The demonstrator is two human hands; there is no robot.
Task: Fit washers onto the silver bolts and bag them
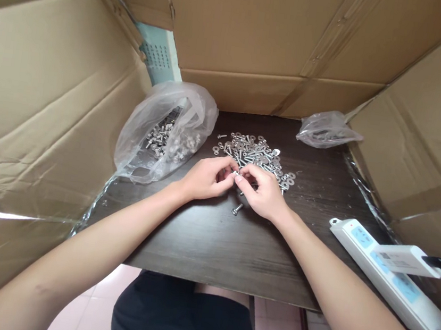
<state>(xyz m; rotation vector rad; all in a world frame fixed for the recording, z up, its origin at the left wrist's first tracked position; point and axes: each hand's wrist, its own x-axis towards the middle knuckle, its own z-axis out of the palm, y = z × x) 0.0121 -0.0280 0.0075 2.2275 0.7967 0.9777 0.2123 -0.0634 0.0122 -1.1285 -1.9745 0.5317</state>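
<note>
My left hand point(206, 176) and my right hand point(262, 190) meet above the dark wooden table point(211, 244), fingertips pinched together on a small metal screw point(236, 174) between them. Both hands are closed around it. Just behind them lies a loose pile of screws and washers point(254, 153). A single bolt point(236, 209) rests on the table below my right hand. To the left stands an open clear plastic bag point(166, 131) with more metal fasteners inside.
Cardboard walls point(46, 111) enclose the table on the left, back and right. A smaller clear bag point(325, 129) sits at the back right. A white power strip point(387, 274) with a plugged adapter lies along the right edge. My dark-clothed lap shows below the table's front edge.
</note>
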